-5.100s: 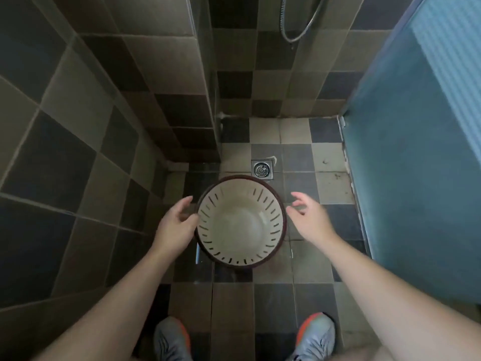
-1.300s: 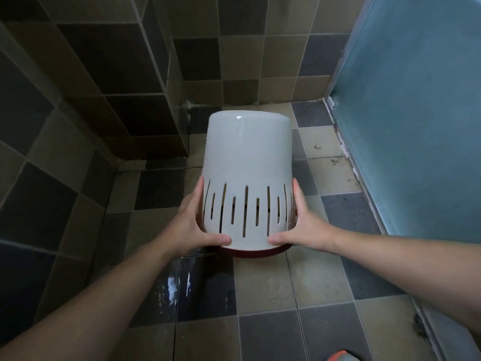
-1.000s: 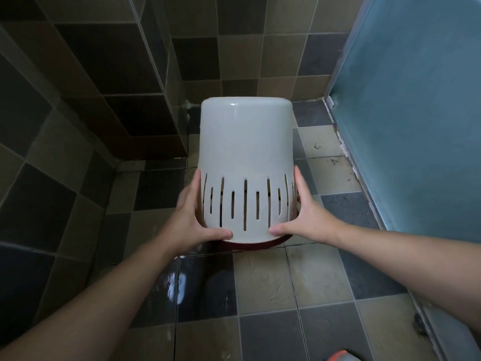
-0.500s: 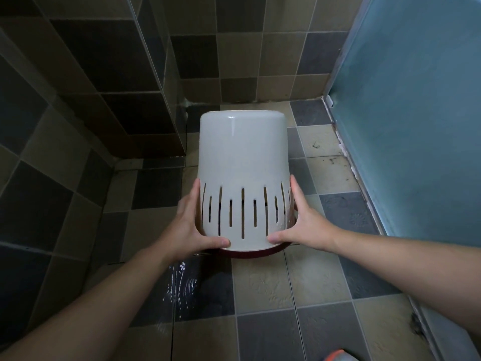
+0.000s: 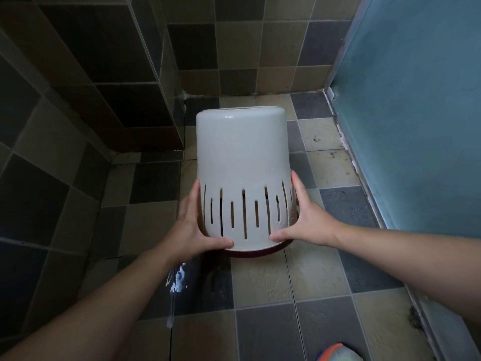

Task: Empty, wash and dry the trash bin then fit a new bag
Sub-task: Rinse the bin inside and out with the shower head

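Holding the trash bin (image 5: pixel 240 162) upside down at the centre of the frame, above the tiled floor (image 5: pixel 263 280) — closed base toward the top of the picture, dark red rim (image 5: pixel 256 254) at the bottom edge, nearest the camera. Left hand (image 5: pixel 194 231) clasping the slotted band from the left, right hand (image 5: pixel 307 225) from the right; each grip curling round the wall, thumbs pressing on the near face just above the rim. Long axis running up the frame, tilting away — mouth facing down and toward the body. Both hands equally near, mirroring each other. Probably draining wash water; wet streak glistening on the floor at lower left of the bin.
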